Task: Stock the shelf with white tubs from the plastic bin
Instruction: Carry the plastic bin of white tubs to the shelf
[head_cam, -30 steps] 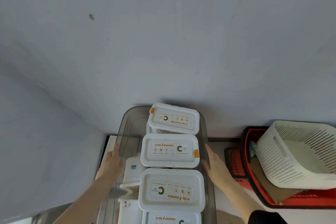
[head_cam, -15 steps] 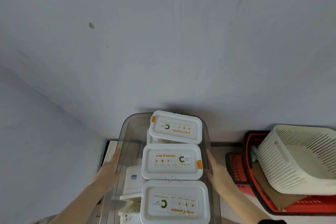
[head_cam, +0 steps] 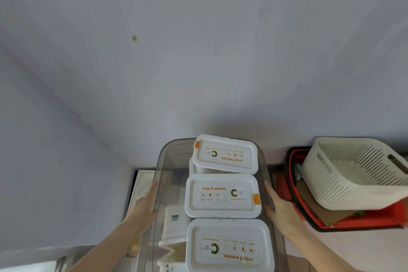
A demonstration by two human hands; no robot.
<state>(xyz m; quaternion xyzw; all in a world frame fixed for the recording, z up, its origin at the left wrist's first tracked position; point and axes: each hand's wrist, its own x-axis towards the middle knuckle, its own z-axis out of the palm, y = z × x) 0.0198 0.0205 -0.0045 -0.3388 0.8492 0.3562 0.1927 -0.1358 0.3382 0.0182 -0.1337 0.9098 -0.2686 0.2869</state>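
**Both hands flat against the bin's sides**

Since a second ago the bin and its tubs sit lower and larger in the view, and both hands have slid a little forward along the bin's long walls. The clear grey plastic bin (head_cam: 164,161) stands against the pale wall, its far end at the wall's foot. The left hand (head_cam: 144,207) lies flat along the outside of the bin's left wall, fingers straight and together, its grip released and closed on nothing. The right hand (head_cam: 279,207) presses the outside of the right wall the same way, fingers extended, also unclenched.

Inside the bin, three white tubs with printed lids lie in a row along its right side: the far tub (head_cam: 225,153) tilted and resting on another tub under it, the middle tub (head_cam: 223,195) level between the two hands, and the near tub (head_cam: 229,247) just touching the middle one's front edge. A smaller white container (head_cam: 174,224) stands in the bin's left part.

To the right of the bin, well apart, a cream slotted basket (head_cam: 353,174) rests tilted in a red basket (head_cam: 293,183).
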